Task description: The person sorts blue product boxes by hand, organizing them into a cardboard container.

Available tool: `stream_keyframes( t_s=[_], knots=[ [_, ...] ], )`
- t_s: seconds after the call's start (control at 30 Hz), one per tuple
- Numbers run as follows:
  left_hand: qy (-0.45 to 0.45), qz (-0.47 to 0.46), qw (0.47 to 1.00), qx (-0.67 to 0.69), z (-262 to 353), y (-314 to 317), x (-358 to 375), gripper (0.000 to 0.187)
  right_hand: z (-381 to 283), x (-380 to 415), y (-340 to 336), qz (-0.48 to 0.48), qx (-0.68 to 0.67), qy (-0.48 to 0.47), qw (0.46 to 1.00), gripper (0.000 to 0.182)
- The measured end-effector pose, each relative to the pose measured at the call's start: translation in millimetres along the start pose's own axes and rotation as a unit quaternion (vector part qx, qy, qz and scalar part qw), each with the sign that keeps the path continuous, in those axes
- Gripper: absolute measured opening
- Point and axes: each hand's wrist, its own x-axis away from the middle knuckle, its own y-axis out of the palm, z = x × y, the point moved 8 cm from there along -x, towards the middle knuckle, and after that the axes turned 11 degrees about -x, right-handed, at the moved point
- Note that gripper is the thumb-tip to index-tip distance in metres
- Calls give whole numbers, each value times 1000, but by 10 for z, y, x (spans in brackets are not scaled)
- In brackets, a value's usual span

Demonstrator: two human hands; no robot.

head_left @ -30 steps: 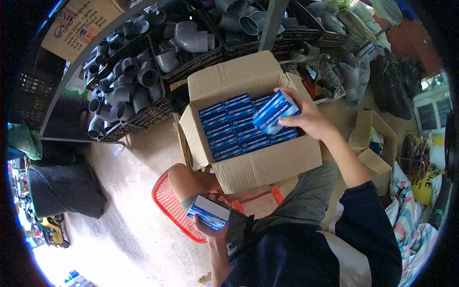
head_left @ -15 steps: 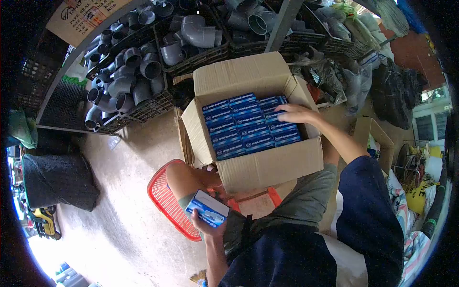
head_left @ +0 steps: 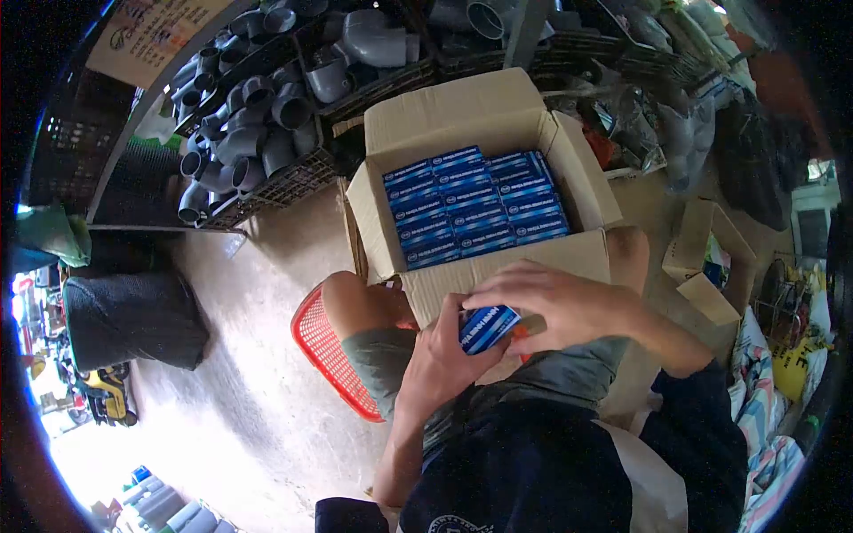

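Observation:
A small blue-and-white box (head_left: pixel 487 327) is held up in front of the large carton's near flap. My left hand (head_left: pixel 437 366) wraps round its left and lower side. My right hand (head_left: pixel 555 306) is on its upper right, fingers bent over the top, with something orange by the fingertips, too small to name. Behind them the open cardboard carton (head_left: pixel 462 108) holds several rows of like blue boxes (head_left: pixel 475 197), printed sides up.
Crates of grey pipe elbows (head_left: pixel 244 142) line the back. A red plastic basket (head_left: pixel 333 360) stands by my left knee. On the right are a smaller open carton (head_left: pixel 711 258) and striped sacks (head_left: pixel 764 391). A dark mesh roll (head_left: pixel 133 320) stands left.
My right hand has left the boxes in the carton and come down to the small box. My left hand has raised that box and moved it right, toward the carton. The view has shifted slightly.

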Motion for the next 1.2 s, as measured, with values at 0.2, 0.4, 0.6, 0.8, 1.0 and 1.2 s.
stream_keyframes(
  t_s=[0.2,0.4,0.6,0.8,1.0,1.2],
  knots=[
    [27,-18,998,52,118,124,47,66,167,359,-10,25,56,73,995,54],
    [27,25,987,159,181,259,84,87,-26,318,308,-9,256,-60,965,43],
    [-18,181,934,309,-284,-60,152,71,513,26,-852,188,280,83,938,42],
    [-78,127,959,242,-922,-34,393,38,1939,-409,-1236,100,417,187,884,51],
    [-111,148,949,257,-1307,33,599,29,2628,-427,-1122,42,69,380,921,48],
    [-119,187,941,255,-1312,-112,682,23,2633,-469,-1255,176,20,270,947,52]
  ],
)
